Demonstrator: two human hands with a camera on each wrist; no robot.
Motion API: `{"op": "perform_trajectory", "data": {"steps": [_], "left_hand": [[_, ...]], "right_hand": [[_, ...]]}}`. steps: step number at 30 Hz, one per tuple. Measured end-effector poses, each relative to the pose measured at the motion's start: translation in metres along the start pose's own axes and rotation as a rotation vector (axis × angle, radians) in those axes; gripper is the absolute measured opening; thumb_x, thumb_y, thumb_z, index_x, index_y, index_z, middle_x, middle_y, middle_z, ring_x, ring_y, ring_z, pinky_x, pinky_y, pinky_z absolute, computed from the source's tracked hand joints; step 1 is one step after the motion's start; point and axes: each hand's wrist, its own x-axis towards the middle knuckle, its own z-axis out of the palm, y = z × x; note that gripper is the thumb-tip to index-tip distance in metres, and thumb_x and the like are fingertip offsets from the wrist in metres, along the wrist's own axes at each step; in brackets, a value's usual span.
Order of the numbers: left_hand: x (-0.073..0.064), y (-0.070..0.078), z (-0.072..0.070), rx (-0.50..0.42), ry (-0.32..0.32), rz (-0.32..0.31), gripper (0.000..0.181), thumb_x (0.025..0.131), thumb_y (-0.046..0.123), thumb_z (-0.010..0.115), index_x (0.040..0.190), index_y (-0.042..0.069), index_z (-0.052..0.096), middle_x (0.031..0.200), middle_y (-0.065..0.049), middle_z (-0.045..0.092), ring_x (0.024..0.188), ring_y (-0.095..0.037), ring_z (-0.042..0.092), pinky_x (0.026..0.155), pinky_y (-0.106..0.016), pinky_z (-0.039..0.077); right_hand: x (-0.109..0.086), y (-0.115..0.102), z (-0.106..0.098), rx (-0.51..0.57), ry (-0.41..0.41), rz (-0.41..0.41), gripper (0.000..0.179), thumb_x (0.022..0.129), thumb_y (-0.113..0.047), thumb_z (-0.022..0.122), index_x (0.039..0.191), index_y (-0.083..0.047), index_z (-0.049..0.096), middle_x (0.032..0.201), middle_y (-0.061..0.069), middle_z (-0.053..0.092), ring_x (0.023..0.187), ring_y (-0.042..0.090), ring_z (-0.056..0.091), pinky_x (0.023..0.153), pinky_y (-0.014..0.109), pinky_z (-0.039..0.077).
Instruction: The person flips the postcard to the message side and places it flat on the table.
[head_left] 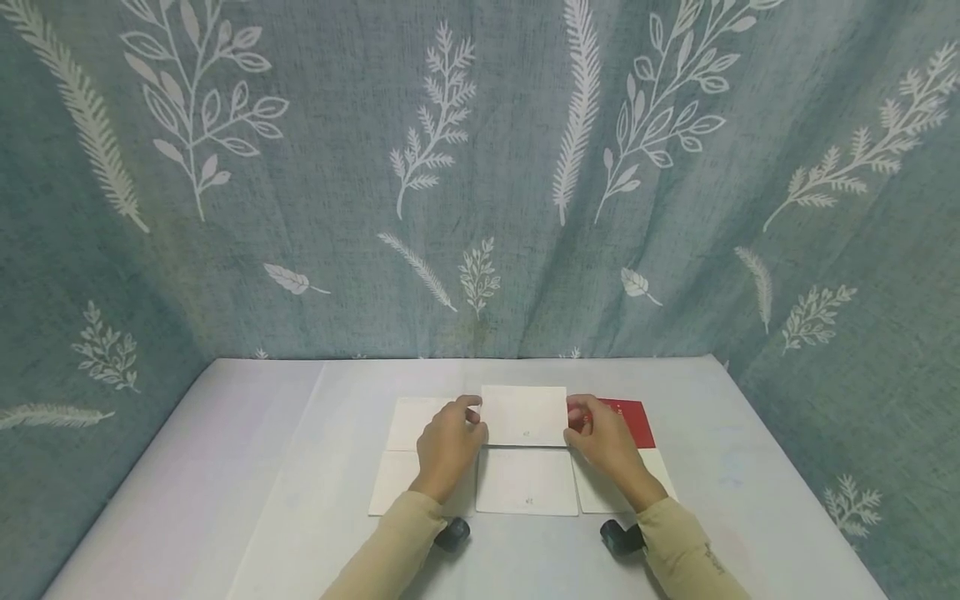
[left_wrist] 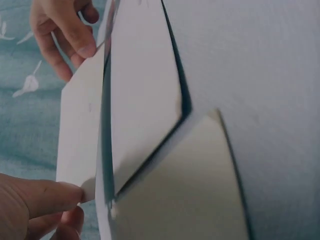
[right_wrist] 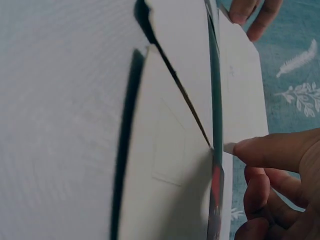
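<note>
Both hands hold a white rectangular card (head_left: 523, 415) at the back middle of a block of similar cards. My left hand (head_left: 450, 442) pinches its left edge between thumb and fingers. At the opposite edge, my right hand (head_left: 606, 442) pinches it the same way. The left wrist view shows the held card (left_wrist: 80, 130) tilted up, with the left thumb (left_wrist: 55, 197) on its near face. Just in front of it lies another white card (head_left: 527, 482), flat on the table. A red card (head_left: 636, 421) is partly hidden behind the right hand.
More white cards lie flat at the back left (head_left: 414, 423), front left (head_left: 392, 479) and front right (head_left: 600, 487). A black strap-like piece sits by each wrist (head_left: 453, 534). The white table (head_left: 300, 517) ends at a leaf-patterned green-blue curtain (head_left: 337, 208).
</note>
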Motion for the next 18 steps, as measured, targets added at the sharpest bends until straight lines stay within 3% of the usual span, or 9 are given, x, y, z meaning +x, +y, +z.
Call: {"op": "perform_trajectory", "data": {"steps": [8,18], "left_hand": [[-0.0017,-0.0041,0.0026,-0.004,-0.030,-0.015,0.040,0.083,0.007,0.070,0.124,0.010,0.069,0.096,-0.001,0.073,0.046,-0.008,0.042,0.040,-0.024,0.036],[-0.0029,-0.0035,0.0037,0.017,-0.057,-0.034,0.037,0.085,0.010,0.071,0.122,0.009,0.070,0.094,0.001,0.072,0.056,-0.008,0.050,0.048,-0.026,0.042]], "right_hand": [[-0.0035,0.0004,0.0032,-0.022,-0.040,0.054,0.042,0.081,-0.005,0.080,0.121,-0.008,0.066,0.095,0.000,0.068,0.081,0.017,0.055,0.074,0.032,0.049],[-0.0051,-0.0013,0.0033,-0.073,-0.051,0.052,0.044,0.082,-0.006,0.080,0.124,-0.008,0.068,0.097,0.000,0.069,0.086,0.017,0.058,0.080,0.036,0.053]]}}
